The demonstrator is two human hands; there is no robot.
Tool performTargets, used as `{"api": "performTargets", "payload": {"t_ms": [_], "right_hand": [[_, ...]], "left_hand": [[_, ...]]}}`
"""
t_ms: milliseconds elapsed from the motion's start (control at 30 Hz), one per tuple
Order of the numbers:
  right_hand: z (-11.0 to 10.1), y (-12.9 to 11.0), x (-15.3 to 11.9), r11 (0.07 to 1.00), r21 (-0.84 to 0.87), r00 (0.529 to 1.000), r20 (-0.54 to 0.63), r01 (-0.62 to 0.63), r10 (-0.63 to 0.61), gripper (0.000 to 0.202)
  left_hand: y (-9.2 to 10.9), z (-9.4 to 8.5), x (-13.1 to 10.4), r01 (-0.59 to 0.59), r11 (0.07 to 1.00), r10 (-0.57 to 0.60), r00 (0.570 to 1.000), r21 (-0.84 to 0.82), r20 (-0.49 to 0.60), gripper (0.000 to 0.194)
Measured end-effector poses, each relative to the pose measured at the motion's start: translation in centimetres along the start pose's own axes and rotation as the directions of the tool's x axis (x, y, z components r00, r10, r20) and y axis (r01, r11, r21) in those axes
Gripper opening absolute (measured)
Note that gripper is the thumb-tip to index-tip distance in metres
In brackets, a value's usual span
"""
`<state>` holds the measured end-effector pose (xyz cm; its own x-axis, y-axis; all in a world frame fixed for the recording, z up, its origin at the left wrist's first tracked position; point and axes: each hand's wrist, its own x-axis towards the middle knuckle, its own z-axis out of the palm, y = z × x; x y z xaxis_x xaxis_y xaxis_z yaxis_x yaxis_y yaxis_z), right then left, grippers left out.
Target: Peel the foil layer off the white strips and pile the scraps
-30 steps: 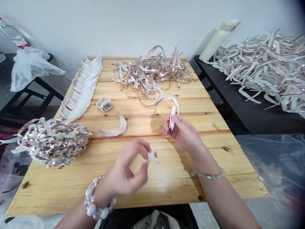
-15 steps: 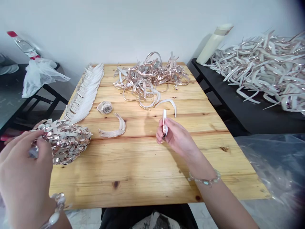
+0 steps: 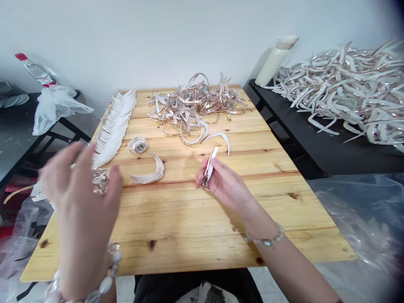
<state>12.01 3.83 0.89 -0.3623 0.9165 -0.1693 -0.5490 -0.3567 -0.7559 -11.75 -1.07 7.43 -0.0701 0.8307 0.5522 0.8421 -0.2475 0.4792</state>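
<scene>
My left hand [image 3: 80, 181] is raised over the table's left side, blurred, with its fingers apart and nothing visible in them. Behind it, mostly hidden, lies a clump of shiny rose-gold pieces [image 3: 100, 182]. My right hand [image 3: 225, 183] pinches a white and rose-gold curved strip [image 3: 210, 166] above the middle of the table; whether it is one strip or a thin stack I cannot tell. Between the hands lie a curved stack of white strips [image 3: 151, 173] and a small pale roll [image 3: 138, 145]. A single curved white strip [image 3: 221, 135] rests just beyond my right hand.
A long row of white strips [image 3: 115, 126] lies at the wooden table's [image 3: 189, 235] back left. A tangle of rose-gold strips [image 3: 195, 105] sits at the back. On the right black table [image 3: 303, 139] are a large strip heap [image 3: 353, 92] and a cream roll [image 3: 274, 61]. A bottle [image 3: 38, 71] stands left.
My left hand has let go of the rose-gold clump and moved right, its fingers spreading. My right hand keeps its hold, and the strip now tilts more. The view has shifted slightly.
</scene>
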Motion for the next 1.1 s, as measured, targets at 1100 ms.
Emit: {"api": "performTargets", "payload": {"t_ms": [1100], "right_hand": [[0.2, 2.0, -0.3, 0.763, -0.626, 0.953, -0.105, 0.159, -0.284, 0.019]], "left_hand": [[2.9, 10.0, -2.7, -0.199, 0.97, 0.224, 0.956, -0.14, 0.188, 0.017]]}}
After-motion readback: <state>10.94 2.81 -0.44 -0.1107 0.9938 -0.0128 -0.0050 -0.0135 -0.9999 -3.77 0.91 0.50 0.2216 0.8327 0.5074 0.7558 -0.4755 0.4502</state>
